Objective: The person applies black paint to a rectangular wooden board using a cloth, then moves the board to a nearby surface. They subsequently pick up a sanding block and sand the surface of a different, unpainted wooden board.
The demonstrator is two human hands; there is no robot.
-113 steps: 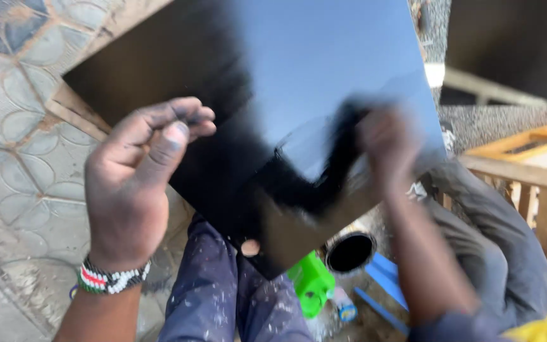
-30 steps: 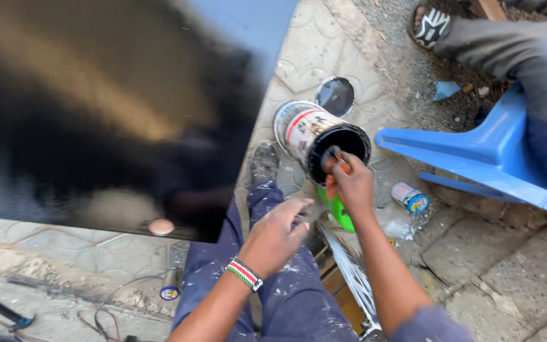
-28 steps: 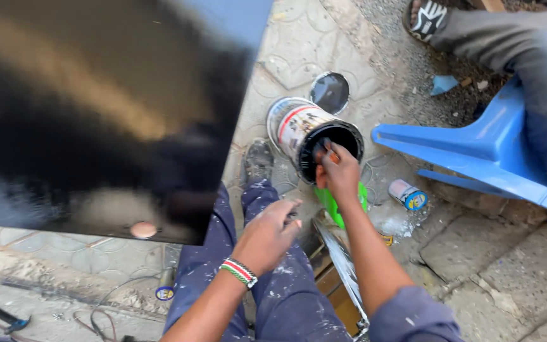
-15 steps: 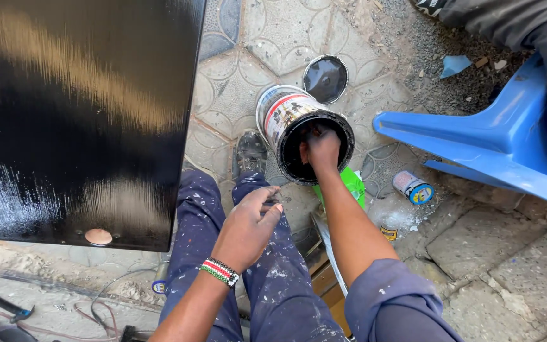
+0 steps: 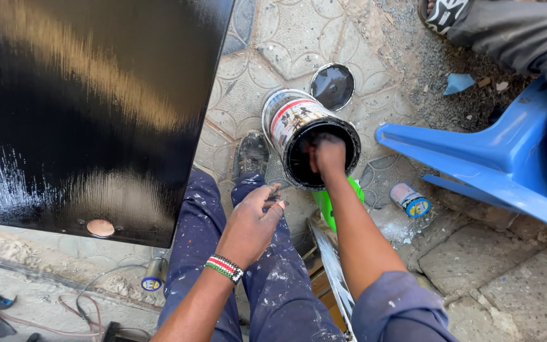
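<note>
Landmark for all positions: the open paint can [image 5: 308,142], tilted, mouth facing the camera, black inside, standing on patterned paving [image 5: 248,63].

Right hand [image 5: 329,156]: reaching into the can's mouth, knuckles at the rim. The fingers are curling downward into the dark opening; whether they are gripping anything cannot be told, since the fingertips are hiding in the black interior. The forearm is running from the can down toward the lower edge of the view, ending in a grey-blue sleeve.

Left hand [image 5: 250,221]: hanging below and left of the can, well clear of it, over the paint-spattered blue trousers [image 5: 273,285]. Fingers are loosely bent and close together, thumb tip meeting the forefinger; holding nothing visible. A beaded wristband [image 5: 225,267] is sitting on the wrist.

Round lid [image 5: 332,86]: lying flat just above the can, apart from it.

Glossy black panel [image 5: 90,107]: occupying the area left of the can, wet-looking, with streaky reflections.

Green object [image 5: 324,202]: showing just below the can, partly behind the right forearm; kind unclear.

Small tin [image 5: 411,200]: lying on its side to the lower right of the can.

Blue plastic chair [image 5: 501,171]: standing right of the can, with another person's trouser leg over it.
</note>
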